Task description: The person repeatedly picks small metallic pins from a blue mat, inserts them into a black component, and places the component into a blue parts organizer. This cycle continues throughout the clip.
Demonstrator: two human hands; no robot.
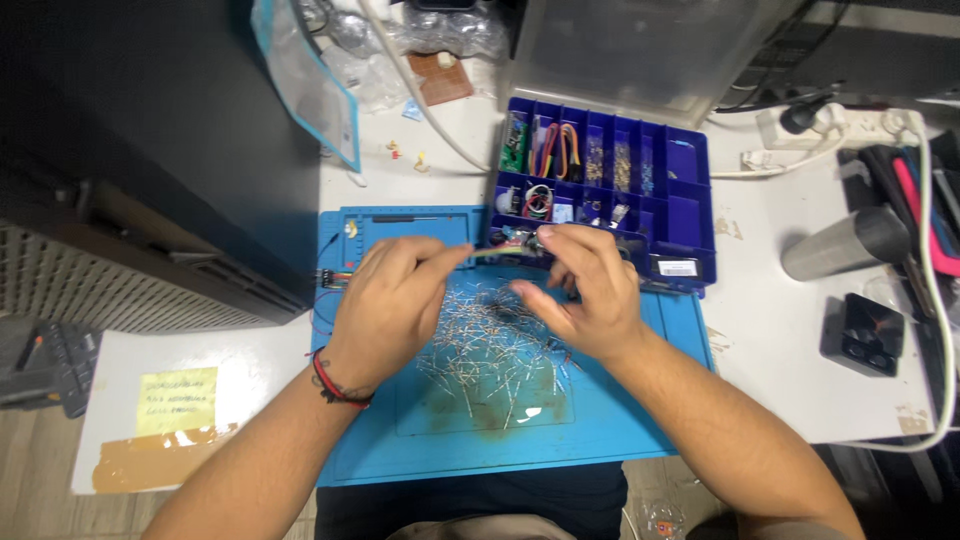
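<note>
Left hand [392, 300] and right hand [585, 290] pinched 1 thin wire component [487, 253] between them above a heap of unsorted silvery-leaded components [495, 350] on a blue silicone mat [400, 445].

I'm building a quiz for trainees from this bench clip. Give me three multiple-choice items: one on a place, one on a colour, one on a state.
1. Where does the heap of small wire-legged parts lie?
A) on the blue mat
B) in the organiser box
C) on the floor

2. What colour is the compartment box?
A) red
B) dark blue
C) yellow

3. How does the box's clear lid stand?
A) shut
B) taken off
C) swung open

A: the parts spread over the blue mat below the left hand and right hand.
B: its walls are dark blue.
C: the lid stands raised behind it.
</note>
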